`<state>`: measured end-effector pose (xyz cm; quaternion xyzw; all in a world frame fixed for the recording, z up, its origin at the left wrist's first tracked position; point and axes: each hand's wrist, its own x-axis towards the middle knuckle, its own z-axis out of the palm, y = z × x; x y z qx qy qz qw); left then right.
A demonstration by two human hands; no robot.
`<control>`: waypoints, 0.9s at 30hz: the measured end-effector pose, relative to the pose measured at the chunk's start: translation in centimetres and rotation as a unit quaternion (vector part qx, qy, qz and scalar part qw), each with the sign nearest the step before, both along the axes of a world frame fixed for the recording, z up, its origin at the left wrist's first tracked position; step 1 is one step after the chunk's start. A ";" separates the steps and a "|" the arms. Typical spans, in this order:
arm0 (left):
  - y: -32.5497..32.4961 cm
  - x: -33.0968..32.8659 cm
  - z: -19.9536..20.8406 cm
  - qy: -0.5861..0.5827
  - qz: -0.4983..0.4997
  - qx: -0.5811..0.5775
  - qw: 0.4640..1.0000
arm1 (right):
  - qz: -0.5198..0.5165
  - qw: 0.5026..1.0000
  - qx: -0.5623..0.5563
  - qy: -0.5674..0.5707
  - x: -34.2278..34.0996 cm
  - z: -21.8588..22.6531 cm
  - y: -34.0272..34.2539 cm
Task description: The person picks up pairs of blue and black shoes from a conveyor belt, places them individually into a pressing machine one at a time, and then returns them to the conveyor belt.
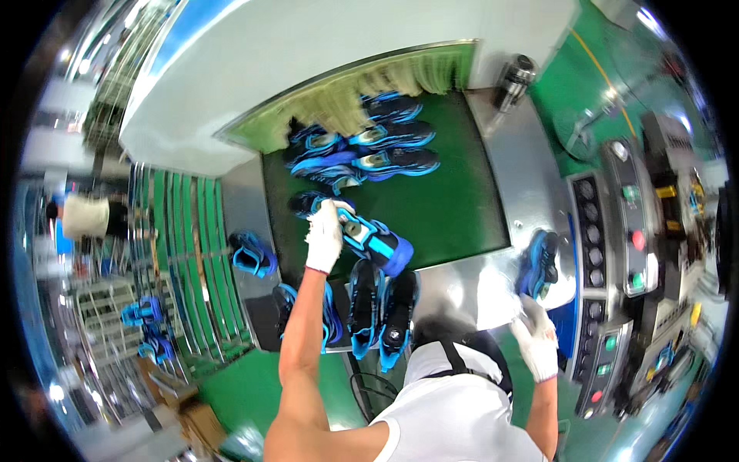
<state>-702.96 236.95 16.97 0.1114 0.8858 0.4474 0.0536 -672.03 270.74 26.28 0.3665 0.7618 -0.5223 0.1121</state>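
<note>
My left hand, in a white knitted glove, is closed on a black and blue sneaker. The sneaker is tilted over the near part of a green conveyor belt, its purple-blue end toward me. My right hand, gloved too, is at the metal table's near right edge with fingers apart and nothing seen in them. Just beyond its fingertips stands another sneaker. A pair of black and blue sneakers rests at the near edge, toes away from me. Another pair, left of it, is partly hidden by my left forearm.
Several sneakers lie on the belt before a fringed curtain under a white machine housing. One sneaker sits on the left metal ledge. A steel flask stands back right. Control panels line the right; a roller rack is left.
</note>
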 end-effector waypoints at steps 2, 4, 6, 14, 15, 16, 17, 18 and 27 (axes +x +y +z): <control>7.3 1.8 2.5 -0.126 -0.036 0.082 0.988 | -0.067 0.990 -0.071 0.098 0.6 0.4 -0.3; 14.8 5.5 5.1 0.006 -0.182 0.067 0.981 | -0.033 0.985 -0.072 0.152 1.4 2.6 1.4; 22.8 10.1 7.3 0.036 -0.293 0.119 0.948 | -0.007 0.984 0.017 0.178 2.9 6.7 3.6; 49.7 34.0 18.9 0.235 -0.718 0.124 0.644 | -0.229 0.929 0.170 0.235 20.3 4.5 15.5; 52.3 37.5 20.1 0.188 -0.737 0.214 0.613 | -0.277 0.939 0.082 0.185 24.2 7.3 16.6; 54.6 41.0 21.7 0.093 -0.760 0.236 0.598 | -0.380 0.907 0.057 0.171 28.4 5.7 16.0; 57.1 43.9 22.5 0.085 -0.757 0.236 0.604 | -0.474 0.863 0.029 0.171 32.0 3.7 15.6; 59.5 46.3 23.5 0.081 -0.748 0.234 0.615 | -0.528 0.823 -0.007 0.211 34.5 4.6 14.8; 84.9 67.3 6.0 0.037 -0.612 -0.031 0.789 | -0.832 0.471 0.069 0.284 43.2 -1.0 3.7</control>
